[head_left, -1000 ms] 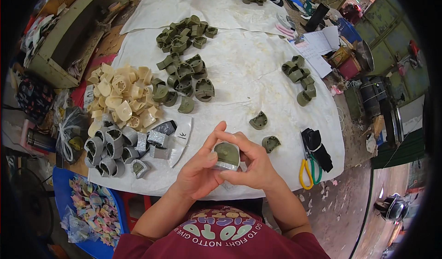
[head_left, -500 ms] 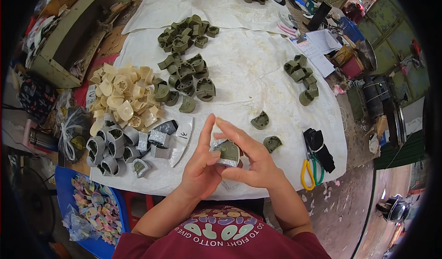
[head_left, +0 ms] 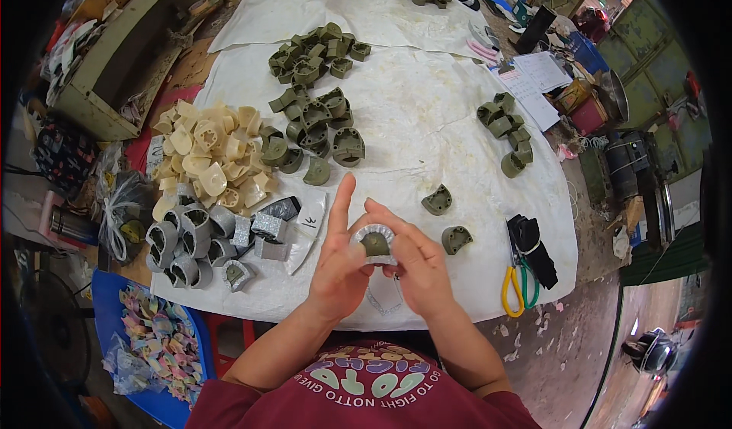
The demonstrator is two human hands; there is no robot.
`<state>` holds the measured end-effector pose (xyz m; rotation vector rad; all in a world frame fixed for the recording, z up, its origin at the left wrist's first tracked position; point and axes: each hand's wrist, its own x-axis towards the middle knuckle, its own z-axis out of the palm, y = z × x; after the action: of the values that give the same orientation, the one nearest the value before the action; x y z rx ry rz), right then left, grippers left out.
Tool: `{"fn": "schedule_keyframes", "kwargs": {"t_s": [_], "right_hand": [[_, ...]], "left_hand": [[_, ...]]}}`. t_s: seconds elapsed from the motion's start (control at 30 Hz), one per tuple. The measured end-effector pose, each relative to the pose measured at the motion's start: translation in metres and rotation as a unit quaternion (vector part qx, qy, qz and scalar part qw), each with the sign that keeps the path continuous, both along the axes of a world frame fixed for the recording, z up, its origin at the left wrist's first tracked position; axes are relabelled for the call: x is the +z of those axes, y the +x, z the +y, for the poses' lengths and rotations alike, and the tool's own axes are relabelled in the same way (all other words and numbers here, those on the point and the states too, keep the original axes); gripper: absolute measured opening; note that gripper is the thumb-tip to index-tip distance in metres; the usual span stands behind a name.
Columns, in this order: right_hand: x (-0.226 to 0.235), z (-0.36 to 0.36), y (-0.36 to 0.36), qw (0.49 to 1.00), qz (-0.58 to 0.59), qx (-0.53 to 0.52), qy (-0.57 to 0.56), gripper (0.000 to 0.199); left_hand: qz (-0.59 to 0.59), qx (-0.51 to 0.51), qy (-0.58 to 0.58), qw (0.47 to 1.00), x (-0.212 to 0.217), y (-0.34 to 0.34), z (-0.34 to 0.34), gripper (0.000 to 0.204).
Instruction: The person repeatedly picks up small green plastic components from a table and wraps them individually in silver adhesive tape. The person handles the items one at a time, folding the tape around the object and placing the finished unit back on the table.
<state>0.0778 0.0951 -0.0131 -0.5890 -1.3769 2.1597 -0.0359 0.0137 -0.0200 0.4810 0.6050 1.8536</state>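
Both hands hold one olive-green shoe heel (head_left: 374, 244) over the near edge of the table, its hollow top facing up. A silver glitter strip wraps round the heel, its edge standing in small pleats along the curved rim. My left hand (head_left: 334, 273) grips the left side, thumb against the heel and index finger stretched upward. My right hand (head_left: 418, 267) closes on the right side, its fingers curled round the covering. Their undersides are hidden. Below them a silver-edged scrap or cut piece (head_left: 383, 298) lies on the white sheet.
Silver-covered heels (head_left: 183, 238) and a beige heel pile (head_left: 213, 154) lie at left. Green heels stand in a middle group (head_left: 316, 116), a right row (head_left: 505, 128), and two singles (head_left: 438, 199). Scissors (head_left: 512, 284) and black strips (head_left: 532, 250) lie right; a blue scrap tub (head_left: 200, 345) stands lower left.
My right fingers have come in closer round the heel, and its pleated silver rim now shows. The heel has lifted slightly; my left index finger stays raised.
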Motion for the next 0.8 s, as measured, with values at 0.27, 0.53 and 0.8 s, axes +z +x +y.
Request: {"fn": "schedule_keyframes", "kwargs": {"t_s": [0.27, 0.53, 0.8], "right_hand": [[0.006, -0.010, -0.014, 0.993, -0.064, -0.020, 0.096, 0.030], [-0.008, -0.013, -0.028, 0.999, -0.006, -0.010, 0.046, 0.029], [-0.018, -0.048, -0.058, 0.983, -0.041, -0.066, 0.168, 0.029]], "left_hand": [[0.053, 0.098, -0.080, 0.991, -0.010, -0.001, 0.002, 0.058], [0.061, 0.119, -0.092, 0.987, -0.008, -0.011, -0.003, 0.033], [0.114, 0.133, -0.134, 0.975, -0.008, -0.040, -0.031, 0.028]]}}
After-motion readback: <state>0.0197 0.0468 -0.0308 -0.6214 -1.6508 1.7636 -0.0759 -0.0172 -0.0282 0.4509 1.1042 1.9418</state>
